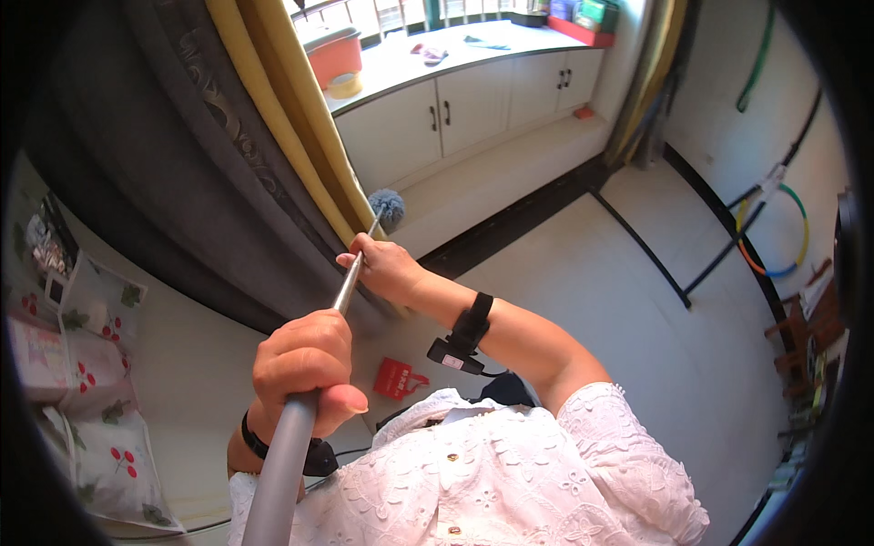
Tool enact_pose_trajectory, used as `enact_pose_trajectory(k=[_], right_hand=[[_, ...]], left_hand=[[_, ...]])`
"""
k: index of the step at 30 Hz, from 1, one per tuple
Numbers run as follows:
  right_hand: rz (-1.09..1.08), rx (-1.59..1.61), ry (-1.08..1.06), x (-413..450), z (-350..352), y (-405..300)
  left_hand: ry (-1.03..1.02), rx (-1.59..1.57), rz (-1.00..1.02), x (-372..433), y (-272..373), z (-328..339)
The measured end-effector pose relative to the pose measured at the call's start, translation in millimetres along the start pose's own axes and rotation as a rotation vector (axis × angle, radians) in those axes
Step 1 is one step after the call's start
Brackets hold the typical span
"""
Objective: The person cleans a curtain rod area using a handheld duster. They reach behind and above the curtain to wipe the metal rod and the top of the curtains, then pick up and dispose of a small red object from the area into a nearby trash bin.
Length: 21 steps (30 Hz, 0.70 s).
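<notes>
A long duster with a fluffy blue-grey head runs from the bottom edge up towards the curtains. Its thick grey handle passes through my left hand, whose fingers wrap around it. Farther up, my right hand is closed on the thin metal part of the pole. The duster's head is at the edge of the yellow curtain, low down; whether it touches the cloth I cannot tell. A dark grey curtain with a patterned band hangs to the left of the yellow one.
White cabinets stand below the window, with a pink tub on top. A red bag lies on the floor. At right are a black metal frame and a coloured hoop. A cherry-print fabric cover is at left.
</notes>
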State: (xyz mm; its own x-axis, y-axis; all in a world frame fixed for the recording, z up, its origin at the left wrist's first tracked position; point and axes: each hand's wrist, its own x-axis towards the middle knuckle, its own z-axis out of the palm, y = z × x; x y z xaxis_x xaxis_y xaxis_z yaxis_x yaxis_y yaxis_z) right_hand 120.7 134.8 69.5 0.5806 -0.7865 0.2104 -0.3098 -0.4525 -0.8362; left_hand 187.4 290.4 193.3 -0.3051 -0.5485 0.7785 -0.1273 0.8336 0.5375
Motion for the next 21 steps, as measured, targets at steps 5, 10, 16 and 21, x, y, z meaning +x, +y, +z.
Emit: enact_pose_trajectory(k=[5, 10, 16, 21], right_hand=[[-0.235, -0.001, -0.085, 58.1, 0.1, 29.6], [-0.493, 0.014, -0.094, 87.4, 1.1, 54.4], [-0.645, 0.139, -0.170, 120.9, -84.6, 68.7], [-0.701, 0.240, -0.092, 147.5, -130.9, 83.3]], left_hand=[[0.233, 0.149, -0.019, 8.4, -38.3, 10.6], [0.550, 0.401, -0.035, 10.1, -60.9, 45.0], [0.646, 0.505, 0.019, 98.2, -84.8, 104.5], [0.585, 0.496, 0.001, 156.6, -111.6, 124.5]])
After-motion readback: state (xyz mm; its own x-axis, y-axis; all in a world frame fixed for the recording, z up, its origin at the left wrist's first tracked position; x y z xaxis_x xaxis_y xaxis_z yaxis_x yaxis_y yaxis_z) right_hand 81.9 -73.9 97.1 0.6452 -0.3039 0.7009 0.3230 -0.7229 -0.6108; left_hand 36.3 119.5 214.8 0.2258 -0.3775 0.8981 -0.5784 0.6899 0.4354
